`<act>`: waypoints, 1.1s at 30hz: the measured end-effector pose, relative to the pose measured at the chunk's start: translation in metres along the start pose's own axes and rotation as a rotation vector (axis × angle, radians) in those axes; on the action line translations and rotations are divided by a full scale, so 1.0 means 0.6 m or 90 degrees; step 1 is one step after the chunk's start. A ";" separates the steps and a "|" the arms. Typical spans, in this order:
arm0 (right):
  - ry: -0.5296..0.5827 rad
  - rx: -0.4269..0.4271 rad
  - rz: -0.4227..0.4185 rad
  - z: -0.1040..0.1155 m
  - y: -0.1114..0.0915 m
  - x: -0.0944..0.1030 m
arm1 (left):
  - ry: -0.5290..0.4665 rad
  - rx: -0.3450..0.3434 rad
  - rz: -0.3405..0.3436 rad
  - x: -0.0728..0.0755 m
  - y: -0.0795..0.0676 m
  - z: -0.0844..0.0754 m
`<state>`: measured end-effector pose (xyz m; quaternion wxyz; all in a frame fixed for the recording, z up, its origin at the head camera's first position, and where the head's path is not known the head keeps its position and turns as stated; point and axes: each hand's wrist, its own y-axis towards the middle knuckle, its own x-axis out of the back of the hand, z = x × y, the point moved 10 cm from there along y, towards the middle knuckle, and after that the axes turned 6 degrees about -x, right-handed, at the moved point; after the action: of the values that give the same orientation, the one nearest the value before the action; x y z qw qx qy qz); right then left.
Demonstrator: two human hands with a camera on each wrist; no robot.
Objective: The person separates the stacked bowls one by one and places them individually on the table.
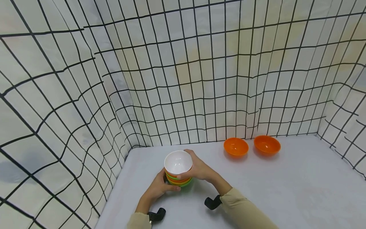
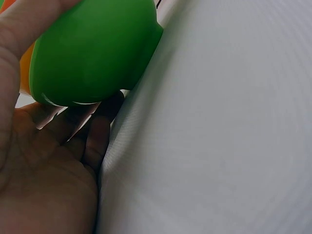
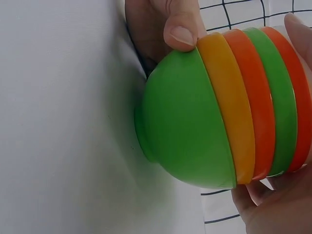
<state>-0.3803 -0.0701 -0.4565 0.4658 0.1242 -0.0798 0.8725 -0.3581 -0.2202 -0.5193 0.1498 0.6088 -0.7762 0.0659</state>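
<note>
While held between two bare hands, stands upright as one nested stack of bowls [image 1: 184, 181], over the left part of a white table [image 1: 286, 184]. Counts five coloured bowls in the right wrist view, from the bottom up: green bowl [image 3: 185, 122], yellow-orange bowl [image 3: 235, 107], orange bowl [image 3: 262, 109], second green bowl [image 3: 283, 102], red-orange bowl [image 3: 301, 92]. Shows one white bowl [image 1: 178, 162] at the very top in the head view, mouth facing up. Partly covered by fingers, so cannot tell the full total for certain. Placed with its green foot touching the table or just above it; cannot tell which.

Gripped low by the left hand [image 1: 159, 187], with thumb on the near side and fingers curled round behind. Gripped higher by the right hand [image 1: 197, 168], with thumb across the near side and fingers round the far side of the upper bowls.

Counts two more bowls near the back edge, both orange and open upward: left orange bowl [image 1: 236, 147] and right orange bowl [image 1: 267, 145]. Set just beside each other, well apart from the stack.

Includes two black wrist devices [image 1: 212, 203], one per arm, and two beige sleeves [image 1: 246, 206]. Enclosed by a white backdrop [image 1: 217, 86] crossed with black grid lines.
</note>
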 end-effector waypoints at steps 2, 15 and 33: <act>0.005 0.000 -0.007 -0.001 0.000 -0.001 | -0.004 0.002 0.001 0.000 0.000 0.000; 0.024 -0.002 -0.028 -0.005 -0.001 -0.002 | -0.006 0.009 -0.001 0.000 0.000 0.006; 0.032 0.013 -0.030 -0.005 0.002 -0.003 | -0.007 0.001 0.006 0.000 -0.001 0.002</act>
<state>-0.3808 -0.0716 -0.4599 0.4868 0.1085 -0.0564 0.8649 -0.3576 -0.2205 -0.5204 0.1447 0.6058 -0.7797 0.0636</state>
